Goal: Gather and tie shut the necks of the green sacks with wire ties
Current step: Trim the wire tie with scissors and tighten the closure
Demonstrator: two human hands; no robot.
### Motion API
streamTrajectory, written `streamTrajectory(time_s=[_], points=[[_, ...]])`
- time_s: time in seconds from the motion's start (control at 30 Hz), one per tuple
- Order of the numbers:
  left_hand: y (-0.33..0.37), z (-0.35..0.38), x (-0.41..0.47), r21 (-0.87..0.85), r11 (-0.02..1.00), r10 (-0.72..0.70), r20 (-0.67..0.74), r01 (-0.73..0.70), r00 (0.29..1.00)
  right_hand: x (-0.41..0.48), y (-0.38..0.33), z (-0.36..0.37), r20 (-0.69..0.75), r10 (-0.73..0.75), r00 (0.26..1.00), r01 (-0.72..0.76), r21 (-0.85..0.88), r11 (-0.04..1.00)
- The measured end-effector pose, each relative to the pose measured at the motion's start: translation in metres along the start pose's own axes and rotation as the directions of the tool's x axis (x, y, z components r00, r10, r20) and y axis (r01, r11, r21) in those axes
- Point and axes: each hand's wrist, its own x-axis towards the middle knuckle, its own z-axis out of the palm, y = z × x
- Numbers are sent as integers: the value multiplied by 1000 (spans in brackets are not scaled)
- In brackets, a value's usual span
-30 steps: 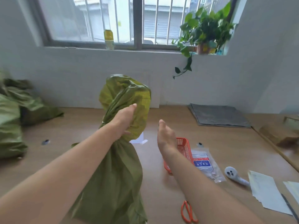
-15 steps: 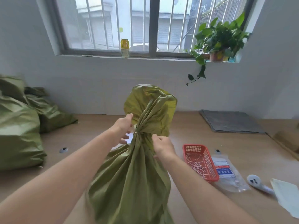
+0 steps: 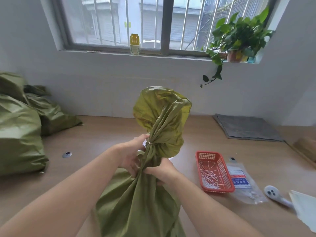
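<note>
A: Left hand (image 3: 130,156), right hand (image 3: 164,170), what room is around them?
B: Bare bench (image 3: 102,130) toward 10 o'clock; red basket (image 3: 213,171) close at 3 o'clock.
A: And the green sack (image 3: 136,202)?
B: Upright between them; both grip its gathered neck, pale wire tie (image 3: 149,143) just above, top flaring out, crinkled.

Noted woven plastic cloth on the olive-green gathered sack (image 3: 136,202): faint sheen, heavily creased. Found smooth, matt wood-grain finish on the brown tabletop (image 3: 106,134). Recorded glossy moulded plastic mesh on the red rectangular basket (image 3: 207,156). Logged clear, shiny plastic film on the flat printed pouch (image 3: 246,190). Marked dull, matt finish on the folded grey mat (image 3: 246,127); material not determinable.
</note>
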Motion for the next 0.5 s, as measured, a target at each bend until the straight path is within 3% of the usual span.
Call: streamTrajectory(time_s=[0.27,0.5], points=[[29,-9,-23,-2,983,184,-56,-184,981,21,-32,10,-102,-113,988,140,320,937],[79,-15,-31,-23,956,289,-114,-294,950,6,-88,-20,-193,-236,952,298,419,858]])
